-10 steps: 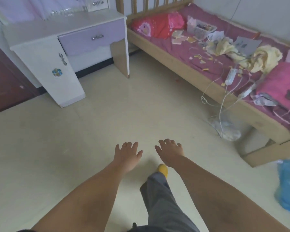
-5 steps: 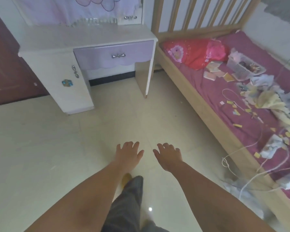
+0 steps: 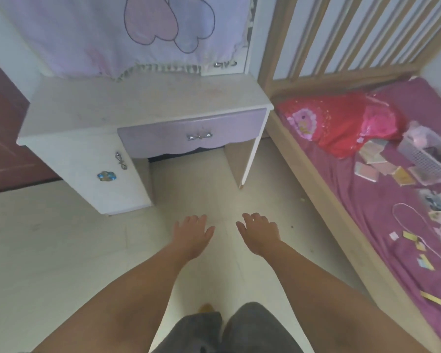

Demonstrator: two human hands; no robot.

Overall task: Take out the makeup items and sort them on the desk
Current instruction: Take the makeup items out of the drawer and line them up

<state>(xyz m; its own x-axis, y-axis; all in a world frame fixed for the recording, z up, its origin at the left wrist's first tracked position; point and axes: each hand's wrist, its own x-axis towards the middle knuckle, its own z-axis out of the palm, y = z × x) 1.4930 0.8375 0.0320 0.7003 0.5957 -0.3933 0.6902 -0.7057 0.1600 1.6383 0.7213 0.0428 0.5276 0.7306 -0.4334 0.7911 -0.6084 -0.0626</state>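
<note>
Against the wall stands the white wooden desk (image 3: 138, 103) with its lilac drawer (image 3: 191, 136) closed, beside the wooden bed (image 3: 316, 179). Pale floor (image 3: 49, 250) lies before it. Left hand (image 3: 191, 235) and right hand (image 3: 259, 234) hover near each other, fingers relaxed, holding nothing.

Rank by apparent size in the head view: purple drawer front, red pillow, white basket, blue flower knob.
1. purple drawer front and red pillow: look alike, not ranked
2. white basket, partly cut off
3. blue flower knob
</note>
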